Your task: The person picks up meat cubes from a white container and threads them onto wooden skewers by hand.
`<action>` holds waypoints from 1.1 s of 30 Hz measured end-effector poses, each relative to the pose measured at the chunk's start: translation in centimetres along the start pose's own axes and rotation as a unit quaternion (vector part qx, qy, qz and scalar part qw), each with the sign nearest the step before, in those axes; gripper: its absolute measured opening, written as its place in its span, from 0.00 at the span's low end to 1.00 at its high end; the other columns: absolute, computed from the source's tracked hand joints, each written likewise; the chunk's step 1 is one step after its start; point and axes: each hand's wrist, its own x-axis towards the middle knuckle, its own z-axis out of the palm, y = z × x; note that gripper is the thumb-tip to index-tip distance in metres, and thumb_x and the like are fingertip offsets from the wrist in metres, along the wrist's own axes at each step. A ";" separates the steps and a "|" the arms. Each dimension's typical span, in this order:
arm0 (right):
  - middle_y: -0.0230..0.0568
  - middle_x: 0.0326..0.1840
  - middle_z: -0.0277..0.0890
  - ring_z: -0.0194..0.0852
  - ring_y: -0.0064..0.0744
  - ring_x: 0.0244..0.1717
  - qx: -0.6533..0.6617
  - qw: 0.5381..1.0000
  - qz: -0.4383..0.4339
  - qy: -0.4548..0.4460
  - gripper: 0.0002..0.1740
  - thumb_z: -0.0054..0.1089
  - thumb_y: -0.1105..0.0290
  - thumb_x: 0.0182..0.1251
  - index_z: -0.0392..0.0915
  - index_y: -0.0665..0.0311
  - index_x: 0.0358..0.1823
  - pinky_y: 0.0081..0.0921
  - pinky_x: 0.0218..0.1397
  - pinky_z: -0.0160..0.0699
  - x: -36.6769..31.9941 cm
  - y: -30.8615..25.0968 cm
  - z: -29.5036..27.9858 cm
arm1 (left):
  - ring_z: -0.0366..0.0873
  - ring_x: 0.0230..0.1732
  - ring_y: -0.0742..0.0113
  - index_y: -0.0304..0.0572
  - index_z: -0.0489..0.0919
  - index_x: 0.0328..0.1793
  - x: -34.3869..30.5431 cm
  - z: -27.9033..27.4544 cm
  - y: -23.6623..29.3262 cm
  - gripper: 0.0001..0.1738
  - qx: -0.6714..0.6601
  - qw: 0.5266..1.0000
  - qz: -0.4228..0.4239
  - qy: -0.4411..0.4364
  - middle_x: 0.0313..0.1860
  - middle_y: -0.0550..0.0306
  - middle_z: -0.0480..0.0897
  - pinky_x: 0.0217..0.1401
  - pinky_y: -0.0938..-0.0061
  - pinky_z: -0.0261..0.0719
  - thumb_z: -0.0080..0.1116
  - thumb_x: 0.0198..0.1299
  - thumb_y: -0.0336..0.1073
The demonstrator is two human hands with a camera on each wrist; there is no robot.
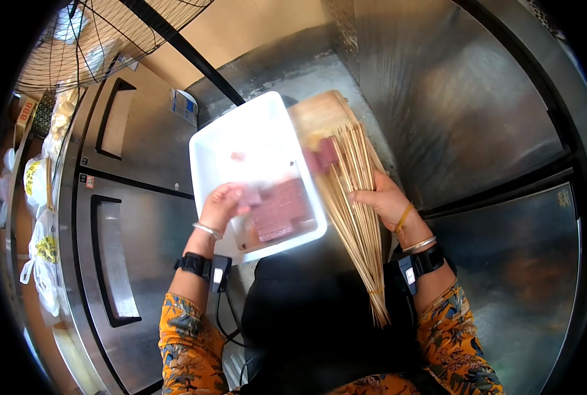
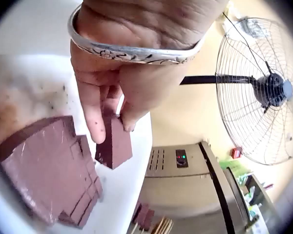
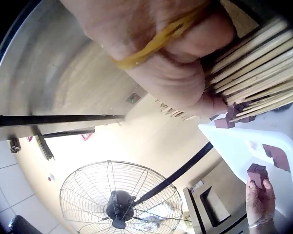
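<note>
My left hand [image 1: 222, 205] pinches a dark reddish-brown block [image 2: 114, 142] between fingers and thumb, over the white tub [image 1: 312, 191]. Beneath it in the tub lies a slab of the same stuff [image 2: 49, 170], cut into blocks, seen also in the head view [image 1: 277, 214]. My right hand [image 1: 387, 201] grips a thick bundle of thin wooden sticks [image 1: 356, 220], fanned at the top and narrow at the bottom. Reddish-brown pieces [image 1: 325, 155] are at the upper ends of some sticks; how many sticks pass through them I cannot tell.
Under the sticks' upper ends is a wooden board [image 1: 326, 108], right of the tub. Steel cabinets with black handles stand on the left [image 1: 138, 131] and right [image 1: 464, 85]. A wire-caged fan [image 2: 268, 90] rises behind on a black pole [image 1: 188, 56]. Plastic bags [image 1: 43, 247] hang far left.
</note>
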 end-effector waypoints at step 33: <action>0.30 0.36 0.73 0.72 0.21 0.36 -0.010 1.000 0.024 0.000 0.15 0.58 0.78 0.55 0.72 0.66 0.45 0.20 0.42 0.74 -0.3 -1.1 0.6 | 0.75 0.37 0.78 0.40 0.78 0.51 6.7 2.2 -3.0 0.13 0.211 0.969 0.071 -0.105 0.39 0.64 0.80 0.42 0.83 0.75 0.58 0.60 0.32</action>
